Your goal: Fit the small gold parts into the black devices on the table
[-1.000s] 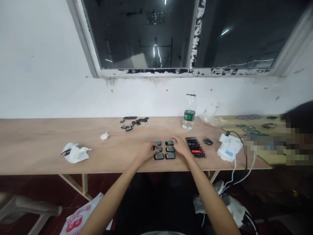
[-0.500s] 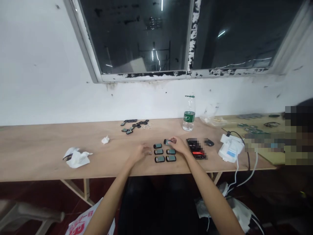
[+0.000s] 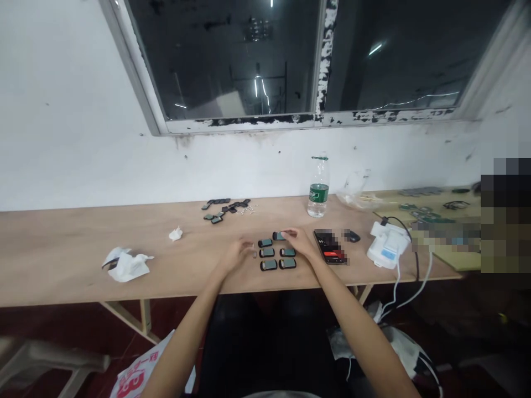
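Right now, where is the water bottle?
The bottle stands at the table's back edge by the wall, beyond the right hand and phone.

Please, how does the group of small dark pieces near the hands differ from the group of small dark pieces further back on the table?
The near group lies in tidy rows, two across; the far group lies scattered and uneven. The near group sits between the left hand and right hand, whose fingers touch its back piece; no hand touches the far group. Both lie on the wooden table and hold small dark, greenish-faced pieces.
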Tool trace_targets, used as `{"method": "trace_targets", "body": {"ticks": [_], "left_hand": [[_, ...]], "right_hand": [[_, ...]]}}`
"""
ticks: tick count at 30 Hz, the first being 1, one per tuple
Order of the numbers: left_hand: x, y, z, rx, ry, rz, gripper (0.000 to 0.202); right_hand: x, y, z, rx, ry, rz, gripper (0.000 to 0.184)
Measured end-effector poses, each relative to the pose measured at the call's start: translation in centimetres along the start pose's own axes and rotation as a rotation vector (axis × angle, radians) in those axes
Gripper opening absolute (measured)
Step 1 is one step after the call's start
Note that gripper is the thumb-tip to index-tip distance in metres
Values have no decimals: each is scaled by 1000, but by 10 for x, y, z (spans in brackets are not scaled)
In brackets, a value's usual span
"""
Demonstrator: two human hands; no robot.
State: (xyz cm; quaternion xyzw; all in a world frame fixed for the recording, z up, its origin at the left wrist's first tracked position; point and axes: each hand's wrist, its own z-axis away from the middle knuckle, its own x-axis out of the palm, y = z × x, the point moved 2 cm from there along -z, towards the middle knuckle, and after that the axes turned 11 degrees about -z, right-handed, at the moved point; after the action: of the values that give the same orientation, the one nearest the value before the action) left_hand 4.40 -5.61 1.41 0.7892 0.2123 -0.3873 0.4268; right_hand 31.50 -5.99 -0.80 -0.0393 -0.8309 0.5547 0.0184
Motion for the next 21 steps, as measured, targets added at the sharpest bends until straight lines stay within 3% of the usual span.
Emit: {"method": "trace_targets", "body": {"ticks": [3,8,15,21], "left_hand": [[8,21,-23,118,21,11,28],[28,47,-49,196,-8,0,27],[35,49,-48,233,-15,-46,30],[39,52,-47,174,20,-7,25]], "right_hand": [[0,-1,0,23,-8,-6,30],[-1,3,0,92,31,-79,36],[0,1,2,102,13,-108,38],[-1,3,1,120,15,-135,40]]}}
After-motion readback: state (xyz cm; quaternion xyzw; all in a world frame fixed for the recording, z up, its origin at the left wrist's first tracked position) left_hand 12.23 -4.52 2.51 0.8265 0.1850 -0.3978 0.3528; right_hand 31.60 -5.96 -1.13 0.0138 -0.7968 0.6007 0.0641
